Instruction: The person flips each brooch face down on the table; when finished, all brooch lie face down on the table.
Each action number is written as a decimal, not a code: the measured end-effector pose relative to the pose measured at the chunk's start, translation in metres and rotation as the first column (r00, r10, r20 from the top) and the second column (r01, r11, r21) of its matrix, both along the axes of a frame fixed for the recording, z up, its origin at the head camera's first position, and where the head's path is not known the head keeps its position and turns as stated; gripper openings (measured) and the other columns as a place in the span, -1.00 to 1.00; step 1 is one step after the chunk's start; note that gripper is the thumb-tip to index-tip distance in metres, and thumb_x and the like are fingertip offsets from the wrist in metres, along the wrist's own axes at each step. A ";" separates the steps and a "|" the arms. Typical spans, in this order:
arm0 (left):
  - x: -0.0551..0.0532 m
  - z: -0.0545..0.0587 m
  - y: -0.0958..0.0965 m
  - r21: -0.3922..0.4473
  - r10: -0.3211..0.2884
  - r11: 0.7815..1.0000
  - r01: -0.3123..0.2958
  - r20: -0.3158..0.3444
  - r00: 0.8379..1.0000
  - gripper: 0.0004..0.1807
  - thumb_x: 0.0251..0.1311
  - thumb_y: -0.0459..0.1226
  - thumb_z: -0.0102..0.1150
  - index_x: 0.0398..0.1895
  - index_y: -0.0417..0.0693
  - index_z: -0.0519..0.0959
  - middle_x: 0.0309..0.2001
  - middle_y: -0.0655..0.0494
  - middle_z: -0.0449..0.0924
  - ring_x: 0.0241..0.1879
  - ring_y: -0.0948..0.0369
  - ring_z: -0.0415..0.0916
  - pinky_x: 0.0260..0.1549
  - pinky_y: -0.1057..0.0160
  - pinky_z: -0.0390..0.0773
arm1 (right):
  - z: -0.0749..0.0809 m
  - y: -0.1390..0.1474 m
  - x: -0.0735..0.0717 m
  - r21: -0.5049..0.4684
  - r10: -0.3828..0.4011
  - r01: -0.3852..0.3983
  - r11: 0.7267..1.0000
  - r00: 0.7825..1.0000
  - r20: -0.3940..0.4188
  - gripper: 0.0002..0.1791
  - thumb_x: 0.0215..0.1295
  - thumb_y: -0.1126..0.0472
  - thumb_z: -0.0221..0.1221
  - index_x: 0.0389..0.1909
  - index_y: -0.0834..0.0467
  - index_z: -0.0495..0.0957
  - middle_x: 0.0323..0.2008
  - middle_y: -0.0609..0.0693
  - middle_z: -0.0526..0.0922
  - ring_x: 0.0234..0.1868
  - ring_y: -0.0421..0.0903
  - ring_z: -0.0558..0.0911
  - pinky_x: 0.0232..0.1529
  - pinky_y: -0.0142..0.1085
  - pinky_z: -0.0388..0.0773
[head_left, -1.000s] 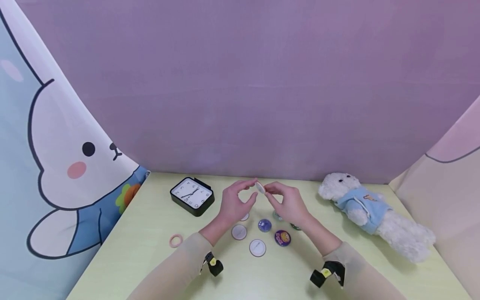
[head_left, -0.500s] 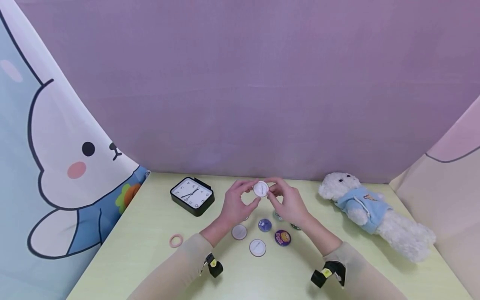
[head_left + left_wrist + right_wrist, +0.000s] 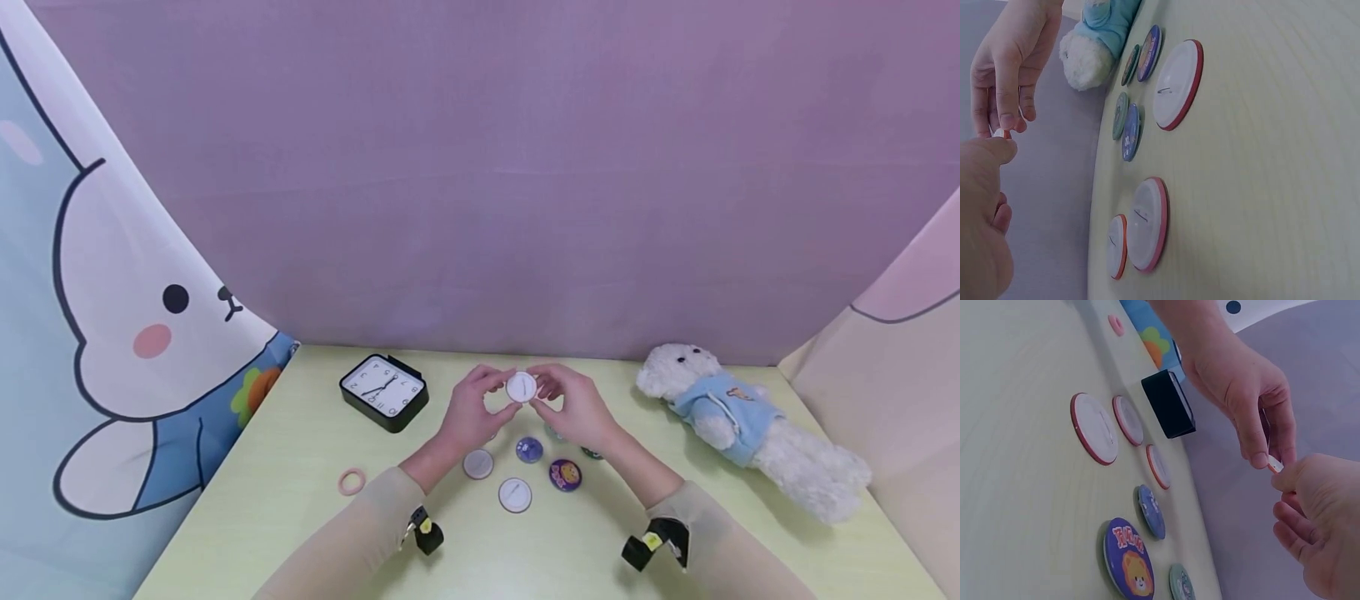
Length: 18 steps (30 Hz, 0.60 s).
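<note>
Above the table, a pin-back button badge [image 3: 521,386] is held up with its white back and pin facing the head camera. My left hand [image 3: 468,410] pinches its left edge between thumb and fingers. On the opposite edge, my right hand [image 3: 577,408] pinches it the same way. Both wrist views show only a sliver of this badge [image 3: 1275,464] between the fingertips. Below the hands lie several more badges: white-backed ones [image 3: 515,495] on the left and in front, a blue one [image 3: 529,451], and a purple one with a lion [image 3: 566,476]. Green badges are partly hidden by my right hand.
A black desk clock [image 3: 385,392] lies face up at the back left. Nearer is a small pink ring [image 3: 352,481]. A white plush toy in a blue hoodie [image 3: 727,417] lies on the right. A purple cloth backdrop [image 3: 525,208] rises behind the table.
The held badge has turned from nearly edge-on to showing its white back, then dipped slightly. Both hands keep their pinch on it. The badges on the table have not moved.
</note>
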State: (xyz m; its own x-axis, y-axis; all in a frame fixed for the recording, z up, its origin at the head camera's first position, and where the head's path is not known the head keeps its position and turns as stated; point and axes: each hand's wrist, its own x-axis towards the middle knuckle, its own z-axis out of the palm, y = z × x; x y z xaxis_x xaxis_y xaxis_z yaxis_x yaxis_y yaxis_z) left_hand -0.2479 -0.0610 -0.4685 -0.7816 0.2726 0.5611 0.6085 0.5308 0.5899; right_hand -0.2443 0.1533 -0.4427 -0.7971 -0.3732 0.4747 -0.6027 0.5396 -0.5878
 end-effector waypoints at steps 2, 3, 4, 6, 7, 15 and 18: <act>0.000 -0.001 0.000 -0.013 -0.005 1.000 0.006 0.022 1.000 -0.47 0.17 -0.30 0.57 0.23 -0.19 0.69 0.02 -0.08 0.69 -0.02 -0.04 0.70 0.00 0.05 0.77 | -0.003 0.001 -0.002 0.017 -0.003 0.003 1.000 1.000 0.002 -0.52 0.25 0.37 0.46 0.19 0.28 0.63 -0.15 0.11 0.78 -0.19 0.11 0.77 -0.15 -0.10 0.78; 0.000 -0.001 -0.001 -0.017 -0.010 1.000 0.010 0.033 0.999 -0.48 0.18 -0.29 0.56 0.22 -0.20 0.69 0.02 -0.09 0.70 -0.02 -0.06 0.69 0.01 0.01 0.76 | -0.005 0.001 -0.002 0.025 -0.003 0.003 1.000 1.000 0.002 -0.53 0.24 0.36 0.46 0.18 0.27 0.64 -0.13 0.11 0.77 -0.19 0.11 0.77 -0.15 -0.10 0.78; 0.000 -0.002 -0.001 -0.018 -0.017 1.000 0.017 0.047 0.999 -0.48 0.19 -0.29 0.56 0.22 -0.21 0.68 0.02 -0.11 0.70 -0.01 -0.10 0.69 0.01 -0.04 0.76 | -0.007 0.002 -0.003 0.032 -0.004 0.004 0.999 1.000 0.003 -0.53 0.24 0.36 0.47 0.17 0.27 0.65 -0.11 0.12 0.77 -0.18 0.12 0.77 -0.14 -0.10 0.78; -0.001 -0.003 -0.001 -0.030 -0.024 0.999 0.026 0.066 0.998 -0.48 0.20 -0.29 0.55 0.22 -0.23 0.68 0.02 -0.13 0.71 -0.01 -0.13 0.68 0.01 -0.08 0.76 | -0.011 0.002 -0.005 0.039 -0.003 0.002 0.999 1.000 0.011 -0.54 0.24 0.36 0.47 0.16 0.27 0.66 -0.08 0.12 0.76 -0.17 0.13 0.76 -0.14 -0.06 0.78; -0.002 -0.004 -0.001 -0.037 -0.026 0.999 0.028 0.073 0.997 -0.49 0.20 -0.29 0.55 0.22 -0.24 0.68 0.02 -0.13 0.71 -0.01 -0.14 0.68 0.01 -0.09 0.76 | -0.012 0.002 -0.006 0.042 -0.003 0.002 0.999 1.000 0.016 -0.54 0.24 0.35 0.47 0.16 0.27 0.66 -0.08 0.13 0.75 -0.16 0.13 0.76 -0.13 -0.05 0.78; -0.004 -0.013 0.000 -0.179 0.020 0.984 -0.001 0.106 0.994 -0.50 0.23 -0.22 0.53 0.22 -0.20 0.69 0.02 -0.05 0.73 0.04 0.05 0.68 0.06 0.11 0.75 | -0.025 0.003 -0.008 0.130 -0.031 0.025 0.991 0.998 0.048 -0.60 0.26 0.30 0.48 0.11 0.23 0.71 -0.07 0.10 0.78 -0.16 0.00 0.75 -0.09 -0.12 0.77; -0.003 -0.017 0.001 -0.206 0.027 0.979 -0.003 0.116 0.993 -0.51 0.23 -0.22 0.53 0.20 -0.22 0.70 -0.01 -0.05 0.76 0.05 0.04 0.68 0.10 0.08 0.73 | -0.028 0.002 -0.009 0.170 -0.031 0.020 0.985 0.998 0.061 -0.63 0.27 0.28 0.47 0.09 0.22 0.72 -0.05 0.10 0.81 -0.14 0.00 0.75 -0.06 -0.09 0.77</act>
State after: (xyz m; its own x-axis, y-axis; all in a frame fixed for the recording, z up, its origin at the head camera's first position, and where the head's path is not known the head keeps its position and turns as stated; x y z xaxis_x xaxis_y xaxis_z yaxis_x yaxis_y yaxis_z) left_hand -0.2514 -0.0595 -0.4851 -0.8437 0.3599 0.3983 0.5323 0.6564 0.5346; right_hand -0.2531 0.1553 -0.4703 -0.8339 -0.4229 0.3546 -0.5519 0.6495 -0.5230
